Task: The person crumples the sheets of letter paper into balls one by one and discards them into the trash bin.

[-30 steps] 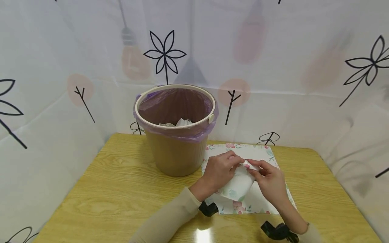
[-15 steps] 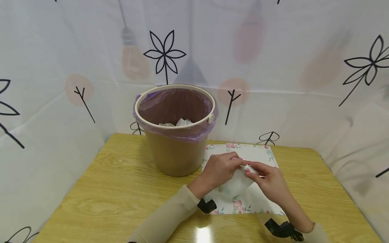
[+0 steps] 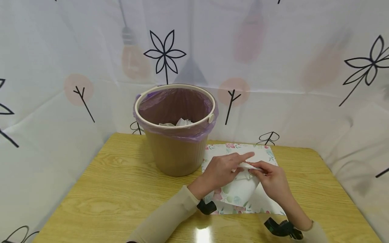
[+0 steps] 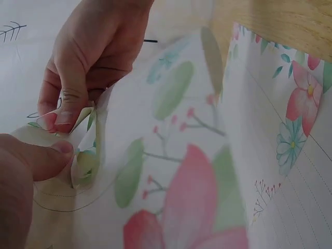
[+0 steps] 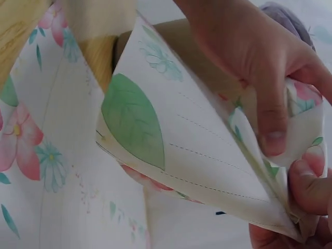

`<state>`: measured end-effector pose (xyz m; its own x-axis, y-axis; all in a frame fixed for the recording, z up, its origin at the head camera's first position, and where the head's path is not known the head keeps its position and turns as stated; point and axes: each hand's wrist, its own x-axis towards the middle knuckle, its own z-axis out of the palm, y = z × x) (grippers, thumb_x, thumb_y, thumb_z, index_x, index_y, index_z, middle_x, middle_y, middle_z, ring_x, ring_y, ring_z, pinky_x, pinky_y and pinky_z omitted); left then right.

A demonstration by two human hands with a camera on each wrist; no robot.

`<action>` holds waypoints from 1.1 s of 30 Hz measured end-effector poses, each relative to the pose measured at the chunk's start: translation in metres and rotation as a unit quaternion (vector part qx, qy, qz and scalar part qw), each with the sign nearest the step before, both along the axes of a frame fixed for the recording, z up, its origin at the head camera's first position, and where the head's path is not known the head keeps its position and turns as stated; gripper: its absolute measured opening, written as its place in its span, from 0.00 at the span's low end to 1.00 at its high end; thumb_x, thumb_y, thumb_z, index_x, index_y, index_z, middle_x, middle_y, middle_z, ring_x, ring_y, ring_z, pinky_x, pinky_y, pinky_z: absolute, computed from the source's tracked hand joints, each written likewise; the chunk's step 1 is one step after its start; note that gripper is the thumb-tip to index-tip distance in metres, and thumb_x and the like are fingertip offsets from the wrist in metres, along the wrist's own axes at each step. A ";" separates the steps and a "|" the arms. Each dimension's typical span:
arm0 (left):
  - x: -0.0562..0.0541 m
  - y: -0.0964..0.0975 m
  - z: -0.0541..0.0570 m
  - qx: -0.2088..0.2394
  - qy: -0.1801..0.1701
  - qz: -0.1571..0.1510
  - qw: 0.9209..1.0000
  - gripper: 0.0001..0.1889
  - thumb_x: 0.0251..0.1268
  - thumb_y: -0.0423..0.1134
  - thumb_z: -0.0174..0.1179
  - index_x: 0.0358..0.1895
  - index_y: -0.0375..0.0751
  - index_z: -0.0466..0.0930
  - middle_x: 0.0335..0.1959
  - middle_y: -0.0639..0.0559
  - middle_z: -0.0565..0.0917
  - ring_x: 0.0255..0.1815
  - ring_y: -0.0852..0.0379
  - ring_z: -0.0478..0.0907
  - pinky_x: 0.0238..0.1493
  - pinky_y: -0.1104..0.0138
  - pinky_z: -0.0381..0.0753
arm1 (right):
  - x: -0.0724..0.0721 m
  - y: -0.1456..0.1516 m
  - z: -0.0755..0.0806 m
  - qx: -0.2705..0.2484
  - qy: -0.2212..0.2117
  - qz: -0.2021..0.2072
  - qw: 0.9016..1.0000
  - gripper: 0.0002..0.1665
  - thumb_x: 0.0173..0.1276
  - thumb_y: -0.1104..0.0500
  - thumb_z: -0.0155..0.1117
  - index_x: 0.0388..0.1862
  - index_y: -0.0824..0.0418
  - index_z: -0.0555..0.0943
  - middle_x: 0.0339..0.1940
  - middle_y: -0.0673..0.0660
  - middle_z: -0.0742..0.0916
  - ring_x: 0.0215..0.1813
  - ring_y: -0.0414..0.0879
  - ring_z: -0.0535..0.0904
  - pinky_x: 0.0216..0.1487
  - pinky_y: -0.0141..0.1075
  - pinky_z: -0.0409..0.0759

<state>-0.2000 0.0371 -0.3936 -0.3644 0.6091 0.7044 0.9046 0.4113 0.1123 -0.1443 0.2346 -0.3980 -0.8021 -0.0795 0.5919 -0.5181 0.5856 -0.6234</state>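
While the left hand [image 3: 220, 170] and right hand [image 3: 271, 180] are pinching a folded floral paper sheet [image 3: 235, 194] over the bench [image 3: 106, 189], nearer its right edge, a matching sheet [image 3: 265, 202] is lying flat beneath; a bag-lined wastebasket [image 3: 177, 157] is standing beside it, near the back edge.

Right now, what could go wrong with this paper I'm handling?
The creased paper could tear where the right hand pinches its bunched end. Its lower edge hangs over the flat floral sheet and might drag it. The left hand is near the bin, so a wide swing might knock it.
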 end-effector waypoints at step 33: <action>-0.014 -0.020 0.005 0.113 -0.502 -0.220 0.829 0.20 0.56 0.25 0.70 0.54 0.33 0.80 0.54 0.46 0.81 0.48 0.57 0.81 0.47 0.65 0.83 | -0.009 0.012 0.001 -0.081 0.085 0.185 0.976 0.20 0.52 0.86 0.65 0.40 0.71 0.87 0.42 0.58 0.90 0.45 0.37 0.85 0.41 0.25 0.81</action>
